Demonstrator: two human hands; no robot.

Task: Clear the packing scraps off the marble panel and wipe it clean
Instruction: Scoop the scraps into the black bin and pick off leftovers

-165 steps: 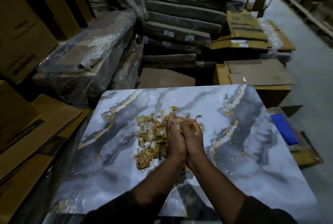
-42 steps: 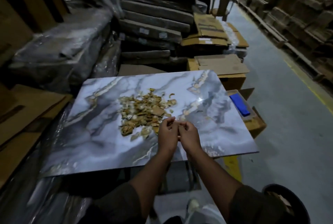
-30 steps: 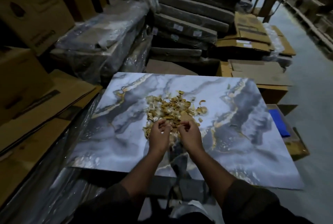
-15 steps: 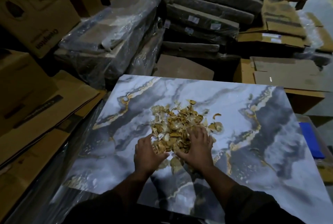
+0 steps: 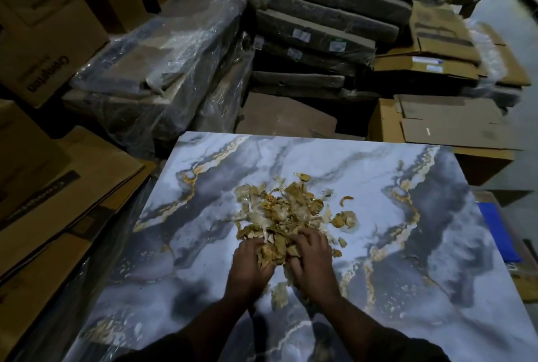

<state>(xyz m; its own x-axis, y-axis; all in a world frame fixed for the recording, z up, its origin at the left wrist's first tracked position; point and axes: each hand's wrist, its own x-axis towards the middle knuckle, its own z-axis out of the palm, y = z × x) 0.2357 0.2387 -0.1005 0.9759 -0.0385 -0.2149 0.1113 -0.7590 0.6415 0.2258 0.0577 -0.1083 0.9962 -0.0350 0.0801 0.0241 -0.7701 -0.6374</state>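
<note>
Packing scraps [image 5: 283,210]: tan pile mid-panel on the marble panel [image 5: 436,245], with strays at 3 o'clock of the heap. Half a second ago the fingers lay flatter on the pile's near edge; now both hands have curled in. Left hand [image 5: 250,265] and right hand [image 5: 313,260] clutch scraps between them at the pile's 6 o'clock edge. Judgement: another handful is about to lift; most of the pile remains, wiping not begun. Blue cloth [image 5: 497,236] waits at 3 o'clock, off the panel. Cardboard boxes [image 5: 442,126] stand at 1 o'clock.
</note>
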